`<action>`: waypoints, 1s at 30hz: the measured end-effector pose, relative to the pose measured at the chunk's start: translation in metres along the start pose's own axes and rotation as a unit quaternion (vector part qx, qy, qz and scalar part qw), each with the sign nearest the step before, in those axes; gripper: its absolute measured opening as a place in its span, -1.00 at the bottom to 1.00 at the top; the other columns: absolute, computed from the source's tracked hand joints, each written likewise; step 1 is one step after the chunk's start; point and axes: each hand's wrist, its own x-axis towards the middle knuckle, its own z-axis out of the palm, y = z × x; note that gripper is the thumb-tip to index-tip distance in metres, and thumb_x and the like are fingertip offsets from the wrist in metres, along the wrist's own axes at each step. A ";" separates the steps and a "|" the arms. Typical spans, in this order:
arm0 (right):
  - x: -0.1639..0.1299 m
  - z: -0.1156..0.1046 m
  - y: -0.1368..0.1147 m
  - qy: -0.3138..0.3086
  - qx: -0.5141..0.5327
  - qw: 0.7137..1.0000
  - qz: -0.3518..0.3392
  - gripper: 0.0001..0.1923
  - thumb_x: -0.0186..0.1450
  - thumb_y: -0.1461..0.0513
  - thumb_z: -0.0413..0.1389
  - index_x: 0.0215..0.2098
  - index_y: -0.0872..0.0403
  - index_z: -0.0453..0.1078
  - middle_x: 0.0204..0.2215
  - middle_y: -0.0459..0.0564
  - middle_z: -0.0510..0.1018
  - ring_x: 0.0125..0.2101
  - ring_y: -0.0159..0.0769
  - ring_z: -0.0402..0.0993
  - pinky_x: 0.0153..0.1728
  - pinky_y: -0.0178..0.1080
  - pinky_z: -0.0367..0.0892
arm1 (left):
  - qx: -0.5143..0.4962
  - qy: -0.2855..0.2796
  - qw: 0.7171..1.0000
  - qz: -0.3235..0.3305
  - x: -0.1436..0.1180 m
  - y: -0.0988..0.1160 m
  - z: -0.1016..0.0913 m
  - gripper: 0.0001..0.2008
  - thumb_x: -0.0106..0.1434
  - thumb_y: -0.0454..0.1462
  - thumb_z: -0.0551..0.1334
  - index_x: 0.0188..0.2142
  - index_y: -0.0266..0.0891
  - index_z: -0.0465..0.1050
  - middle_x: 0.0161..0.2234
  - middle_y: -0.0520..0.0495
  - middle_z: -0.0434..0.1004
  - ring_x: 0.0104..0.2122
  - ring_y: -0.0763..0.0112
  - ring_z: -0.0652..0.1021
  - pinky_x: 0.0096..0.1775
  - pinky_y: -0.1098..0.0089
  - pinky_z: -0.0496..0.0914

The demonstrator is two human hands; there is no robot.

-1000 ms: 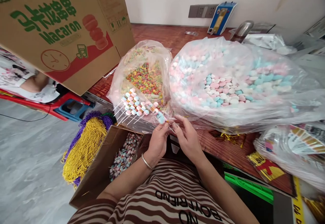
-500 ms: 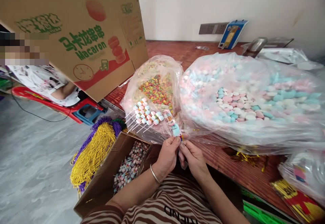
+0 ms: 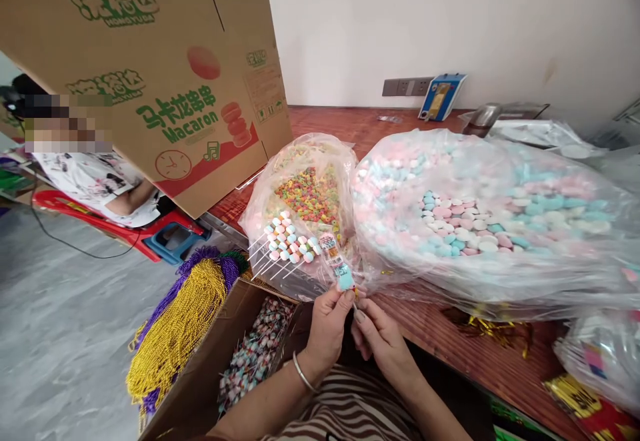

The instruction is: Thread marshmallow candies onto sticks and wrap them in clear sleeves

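Left hand (image 3: 327, 321) is pinching a wrapped candy skewer (image 3: 334, 261); right hand (image 3: 383, 341), just beside, is pinching its stick end below the candy bag (image 3: 480, 214).

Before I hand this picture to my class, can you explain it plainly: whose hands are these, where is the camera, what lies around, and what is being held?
The camera sits on a person's head and looks down, so you see that person's own two bare hands. The left hand, with a bracelet at the wrist, and the right hand meet at the bottom end of a wrapped candy skewer, pinching it between the fingertips. On the wooden table lie a big clear bag of pastel candies, a smaller bag of colourful ring candies and a row of finished skewers. Below, an open box of skewers stands beside gold and purple bead strings. A Macaron carton stands at the left.
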 end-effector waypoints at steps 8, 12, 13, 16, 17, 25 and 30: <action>-0.008 0.002 0.000 0.075 -0.041 0.994 -0.065 -0.59 0.40 -0.13 0.04 -0.18 0.01 0.45 -0.61 -0.14 0.37 -0.63 -0.32 0.27 -0.59 -0.28 0.25 | -0.066 -0.077 0.992 -0.072 -0.010 -0.010 0.008 -0.53 0.24 0.10 0.30 -0.24 -0.30 0.60 -0.75 0.11 0.30 -0.81 0.54 0.26 -0.73 0.51 0.17; -0.012 0.004 -0.001 0.022 -0.025 0.998 -0.045 -0.60 0.43 -0.09 0.02 -0.32 0.02 0.42 -0.62 -0.15 0.33 -0.62 -0.35 0.25 -0.58 -0.29 0.24 | -0.064 -0.044 0.996 -0.041 -0.009 -0.007 0.008 -0.58 0.24 0.06 0.33 -0.26 -0.29 0.62 -0.64 0.03 0.44 -0.71 0.51 0.36 -0.62 0.48 0.30; -0.013 0.004 0.000 0.027 -0.030 0.998 -0.044 -0.60 0.43 -0.09 0.03 -0.33 0.02 0.42 -0.63 -0.16 0.31 -0.63 -0.36 0.23 -0.59 -0.30 0.22 | -0.050 -0.030 0.998 -0.024 -0.009 -0.005 0.008 -0.61 0.24 0.03 0.34 -0.28 -0.29 0.63 -0.57 -0.02 0.50 -0.62 0.47 0.44 -0.53 0.45 0.38; -0.013 0.005 0.005 0.078 -0.048 0.994 -0.065 -0.61 0.40 -0.10 0.06 -0.24 0.02 0.47 -0.54 -0.09 0.42 -0.56 -0.32 0.31 -0.50 -0.28 0.33 | -0.010 -0.027 0.999 0.014 -0.013 -0.002 0.009 -0.68 0.27 -0.04 0.33 -0.29 -0.27 0.65 -0.39 -0.09 0.60 -0.37 0.36 0.54 -0.23 0.38 0.46; -0.013 0.006 0.006 0.098 -0.054 0.991 -0.078 -0.62 0.38 -0.10 0.09 -0.22 0.02 0.49 -0.46 -0.04 0.49 -0.47 -0.27 0.40 -0.39 -0.24 0.42 | 0.000 -0.035 0.999 0.018 -0.014 -0.002 0.009 -0.68 0.28 -0.05 0.32 -0.29 -0.27 0.65 -0.35 -0.10 0.61 -0.32 0.34 0.54 -0.17 0.37 0.45; -0.010 0.009 -0.012 0.066 0.015 0.997 -0.044 -0.65 0.40 -0.07 0.10 -0.23 0.03 0.45 -0.54 -0.12 0.39 -0.53 -0.32 0.33 -0.44 -0.26 0.40 | -0.047 -0.033 0.997 -0.041 -0.014 -0.003 0.012 -0.59 0.25 0.04 0.32 -0.24 -0.30 0.63 -0.61 0.01 0.46 -0.63 0.46 0.44 -0.51 0.44 0.40; -0.005 0.013 -0.021 0.064 0.164 0.984 -0.001 -0.72 0.40 -0.03 0.12 -0.23 -0.01 0.31 -0.57 -0.24 0.26 -0.63 -0.46 0.17 -0.58 -0.37 0.25 | -0.028 -0.001 0.999 -0.046 -0.010 0.000 0.006 -0.62 0.20 0.03 0.36 -0.24 -0.24 0.62 -0.60 0.04 0.46 -0.63 0.47 0.42 -0.59 0.48 0.30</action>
